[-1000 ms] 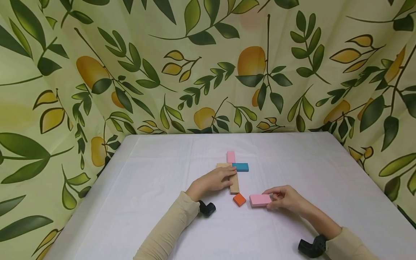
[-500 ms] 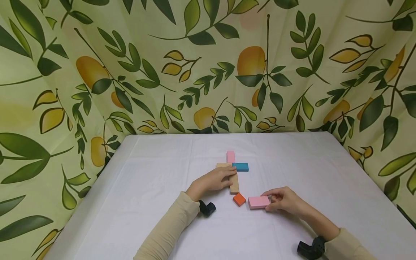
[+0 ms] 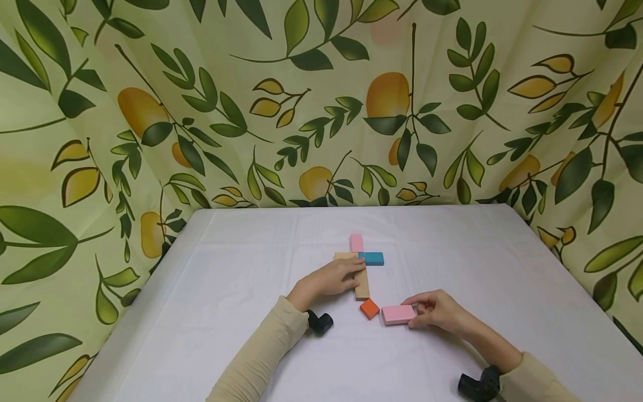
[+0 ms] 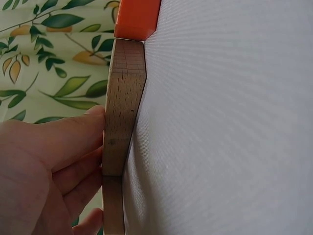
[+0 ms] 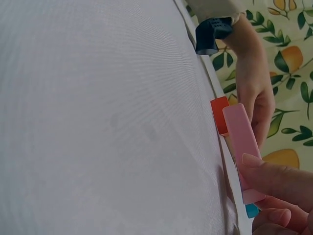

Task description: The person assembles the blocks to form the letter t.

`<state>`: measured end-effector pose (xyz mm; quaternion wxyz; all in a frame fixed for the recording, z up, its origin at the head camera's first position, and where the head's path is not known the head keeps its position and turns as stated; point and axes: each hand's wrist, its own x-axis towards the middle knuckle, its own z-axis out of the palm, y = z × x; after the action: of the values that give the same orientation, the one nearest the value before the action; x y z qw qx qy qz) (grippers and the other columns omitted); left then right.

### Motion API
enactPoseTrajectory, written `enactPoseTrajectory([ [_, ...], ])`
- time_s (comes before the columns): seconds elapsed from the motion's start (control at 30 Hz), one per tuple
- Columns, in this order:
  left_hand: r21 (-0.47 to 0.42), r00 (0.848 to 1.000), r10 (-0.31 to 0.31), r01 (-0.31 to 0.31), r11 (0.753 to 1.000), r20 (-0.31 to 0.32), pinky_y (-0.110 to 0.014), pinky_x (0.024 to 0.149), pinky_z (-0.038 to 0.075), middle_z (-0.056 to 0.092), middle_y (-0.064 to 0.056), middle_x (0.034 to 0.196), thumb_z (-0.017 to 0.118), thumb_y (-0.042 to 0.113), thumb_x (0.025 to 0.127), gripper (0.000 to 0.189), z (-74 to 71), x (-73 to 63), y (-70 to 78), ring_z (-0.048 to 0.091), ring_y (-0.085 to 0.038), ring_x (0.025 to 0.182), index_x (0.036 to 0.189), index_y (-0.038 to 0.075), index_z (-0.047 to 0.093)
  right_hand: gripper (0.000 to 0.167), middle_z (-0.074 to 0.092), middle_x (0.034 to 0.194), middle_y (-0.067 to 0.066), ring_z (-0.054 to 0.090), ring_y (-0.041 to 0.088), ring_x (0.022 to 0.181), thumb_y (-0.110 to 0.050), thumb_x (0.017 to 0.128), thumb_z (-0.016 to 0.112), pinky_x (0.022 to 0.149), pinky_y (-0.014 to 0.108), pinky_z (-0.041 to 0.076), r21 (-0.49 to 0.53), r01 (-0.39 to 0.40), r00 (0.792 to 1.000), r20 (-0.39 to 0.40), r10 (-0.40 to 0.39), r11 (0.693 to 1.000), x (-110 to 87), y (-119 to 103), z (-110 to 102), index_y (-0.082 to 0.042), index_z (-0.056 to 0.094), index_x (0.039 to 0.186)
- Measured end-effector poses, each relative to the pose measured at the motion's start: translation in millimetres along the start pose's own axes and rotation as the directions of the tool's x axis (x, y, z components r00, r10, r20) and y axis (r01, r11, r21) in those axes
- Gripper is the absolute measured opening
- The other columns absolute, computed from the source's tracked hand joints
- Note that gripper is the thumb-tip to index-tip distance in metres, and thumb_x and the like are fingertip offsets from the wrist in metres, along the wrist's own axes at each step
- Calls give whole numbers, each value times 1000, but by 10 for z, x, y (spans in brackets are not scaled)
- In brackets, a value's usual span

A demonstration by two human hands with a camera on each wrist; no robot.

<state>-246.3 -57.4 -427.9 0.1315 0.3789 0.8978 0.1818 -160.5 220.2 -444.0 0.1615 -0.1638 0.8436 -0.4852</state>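
My right hand (image 3: 441,310) pinches a pink block (image 3: 398,314) at its right end, between thumb and fingers. In the right wrist view the thumb lies on that pink block (image 5: 240,139). Just left of it, an orange block (image 3: 369,309) lies turned cornerwise below a long plain wooden block (image 3: 361,287). My left hand (image 3: 329,278) rests with fairly straight fingers on the wooden blocks, partly hiding them. The left wrist view shows the thumb and fingertips touching the wooden block (image 4: 122,107), and the orange block (image 4: 138,18) at its end.
A second wooden block (image 3: 345,255) lies crosswise beside a blue block (image 3: 372,258), with a smaller pink block (image 3: 356,243) above them. All lie on a white-clothed table (image 3: 251,245). A leaf-patterned curtain (image 3: 321,128) hangs behind. Each wrist wears a black camera mount (image 3: 479,384).
My right hand has shifted slightly left and down with the pink block, bringing it closer to the orange block. The left hand has stayed in place.
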Motion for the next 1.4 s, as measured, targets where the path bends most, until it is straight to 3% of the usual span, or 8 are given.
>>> enactPoseTrajectory([
  [0.97,-11,1000,24,-24,1000,-10,-36,122,28,37,-6,156,54,22,99,50,-4,2,-20,28,-19,150,145,7,43,42,40,65,-3,36,1,58,-14,74,82,49,18,29,-83,-46,999,-28,43,995,34,-50,73,7,68,108],
  [1.4,79,1000,-2,2,997,0,-36,122,30,37,-3,157,53,24,99,49,-4,-10,19,31,-19,149,146,10,43,41,39,64,-4,35,1,57,-12,74,81,49,18,28,-90,-43,999,-33,40,995,22,-56,94,7,68,107],
])
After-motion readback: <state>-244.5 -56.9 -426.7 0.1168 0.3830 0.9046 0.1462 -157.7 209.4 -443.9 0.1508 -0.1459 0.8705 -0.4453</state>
